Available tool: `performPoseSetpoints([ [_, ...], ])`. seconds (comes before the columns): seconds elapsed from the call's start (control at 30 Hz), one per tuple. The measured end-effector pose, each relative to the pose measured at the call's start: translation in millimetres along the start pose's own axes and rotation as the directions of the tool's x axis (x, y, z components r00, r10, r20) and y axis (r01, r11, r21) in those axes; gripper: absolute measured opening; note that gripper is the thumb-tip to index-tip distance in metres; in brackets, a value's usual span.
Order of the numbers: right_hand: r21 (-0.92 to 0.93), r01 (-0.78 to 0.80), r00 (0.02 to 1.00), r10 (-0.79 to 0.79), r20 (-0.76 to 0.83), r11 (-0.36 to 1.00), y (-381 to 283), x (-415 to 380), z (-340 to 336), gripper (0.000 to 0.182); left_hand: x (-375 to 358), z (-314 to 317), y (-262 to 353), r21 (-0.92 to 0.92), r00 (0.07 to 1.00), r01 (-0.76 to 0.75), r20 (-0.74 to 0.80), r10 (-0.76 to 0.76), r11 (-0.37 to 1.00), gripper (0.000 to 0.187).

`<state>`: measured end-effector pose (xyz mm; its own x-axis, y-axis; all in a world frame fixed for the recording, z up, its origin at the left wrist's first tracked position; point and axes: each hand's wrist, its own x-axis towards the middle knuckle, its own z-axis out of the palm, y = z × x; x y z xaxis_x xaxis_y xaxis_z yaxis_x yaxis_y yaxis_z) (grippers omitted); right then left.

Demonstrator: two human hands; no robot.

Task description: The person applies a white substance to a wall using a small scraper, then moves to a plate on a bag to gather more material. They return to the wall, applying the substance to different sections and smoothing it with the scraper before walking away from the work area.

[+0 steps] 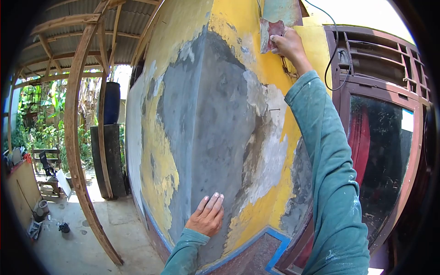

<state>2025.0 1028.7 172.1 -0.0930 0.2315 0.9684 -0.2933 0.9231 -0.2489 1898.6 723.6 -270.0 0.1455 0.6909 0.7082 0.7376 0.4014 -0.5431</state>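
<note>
My right hand [286, 43] is raised high at the upper right, its fingers closed on a worn reddish block [271, 34] with pale, dusty edges. The block is at the yellow part of the wall [247, 34]. Lower down, my left hand [208, 215] rests with its fingers spread against the grey patch [217, 119] near the wall's corner, holding nothing. Around the grey patch the yellow paint is peeled, with white and brown areas showing. Both sleeves are green, with pale smears on the right one.
A dark cable [337, 43] hangs by my right arm. The window [380, 156] has a brown frame. Wooden posts [75, 123] hold a metal roof at the left, near a blue barrel [112, 103]. A small nail [275, 109] sticks out of the wall.
</note>
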Motion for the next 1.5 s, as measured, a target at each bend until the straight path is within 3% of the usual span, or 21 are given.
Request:
performPoseSetpoints([
  [0.03,0.001,0.004,1.0,-0.004,0.005,1.0,4,18,4,0.024,1,-2,0,-0.001,1.0,-0.006,-0.001,0.006,1.0,0.03],
  [0.1,-0.361,0.07,0.995,-0.091,-0.042,0.93,-2,35,13,0.03,0,-4,-1,-0.002,1.0,-0.004,-0.002,0.004,1.0,0.026],
  [0.13,-0.286,-0.038,0.999,0.046,0.023,0.957,-10,35,13,0.033,0,-4,-2,0.007,1.0,-0.008,-0.014,0.008,1.0,0.025],
  [0.23,-0.447,-0.032,0.996,-0.007,-0.086,0.894,-21,38,29,0.036,0,-1,-1,0.013,0.999,-0.01,-0.037,0.011,1.0,0.024],
  [0.33,-0.52,0.043,0.99,-0.106,-0.092,0.853,-21,43,37,0.038,-1,1,-3,0.025,0.999,-0.007,-0.05,0.008,1.0,0.024],
  [0.43,-0.589,0.056,0.996,-0.09,-0.028,0.806,-21,54,41,0.037,-2,3,-3,0.039,0.998,-0.009,-0.057,0.012,0.999,0.025],
  [0.47,-0.554,-0.037,0.999,0.022,-0.034,0.831,-23,61,44,0.035,-3,4,-3,0.046,0.998,-0.012,-0.062,0.015,0.999,0.024],
  [0.6,-0.598,-0.002,1.0,0.014,0.015,0.802,-19,75,68,0.037,-3,3,-4,0.039,0.999,-0.015,-0.04,0.017,0.999,0.025],
  [0.67,-0.699,0.309,0.91,-0.415,0.019,0.645,-8,77,82,0.022,-2,3,-3,0.03,0.999,-0.009,-0.035,0.01,0.999,0.026],
  [1.03,-0.545,0.11,0.963,-0.226,-0.15,0.831,-9,77,17,0.034,-1,1,-2,0.031,1.0,-0.016,-0.026,0.017,0.999,0.028],
  [1.07,-0.637,0.064,0.977,-0.179,-0.118,0.768,-8,81,20,0.035,-1,2,-2,0.038,0.999,-0.018,-0.042,0.02,0.999,0.027],
  [1.2,-0.575,-0.007,0.985,-0.093,-0.144,0.818,-21,54,32,0.045,-2,4,-2,0.058,0.999,-0.012,-0.05,0.015,0.998,0.025],
  [1.27,-0.541,-0.075,0.997,0.059,-0.047,0.837,-17,55,33,0.05,-1,3,-2,0.051,0.998,-0.013,-0.064,0.016,0.999,0.023],
  [1.5,-0.516,-0.105,0.985,0.018,-0.169,0.85,7,64,51,0.044,-3,3,-3,0.04,0.998,-0.013,-0.055,0.015,0.999,0.022],
])
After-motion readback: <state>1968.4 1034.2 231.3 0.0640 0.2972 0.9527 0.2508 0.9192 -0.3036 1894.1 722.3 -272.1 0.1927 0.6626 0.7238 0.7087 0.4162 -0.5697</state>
